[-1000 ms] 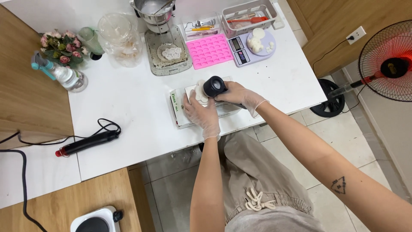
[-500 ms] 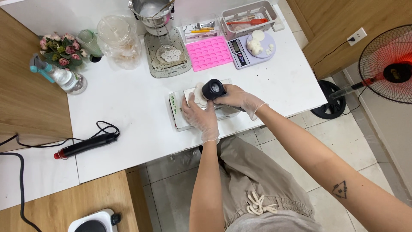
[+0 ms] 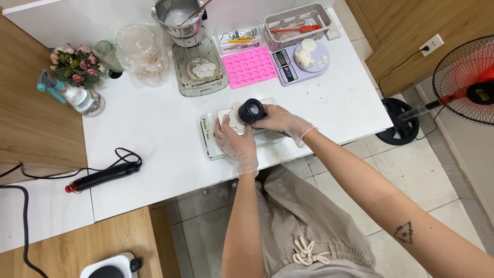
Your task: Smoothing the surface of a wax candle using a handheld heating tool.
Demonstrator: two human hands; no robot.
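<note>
On the white worktop (image 3: 154,128) we log a black stamp (image 3: 252,110) gripped by our right hand (image 3: 280,121), our left hand (image 3: 235,141) pressing flat, fingers spread, on the white slab (image 3: 226,119) beside the white flower piece (image 3: 237,117).

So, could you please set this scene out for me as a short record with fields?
Left hand: gloved left hand rests on the white block, beside a white flower-shaped piece
Right hand: gloved right hand grips a black cylindrical tool tilted over that piece
Surface: white table
Behind: pink mould, scale with white lumps, metal bowl
Left side: flowers, spray bottle, black corded tool
</note>
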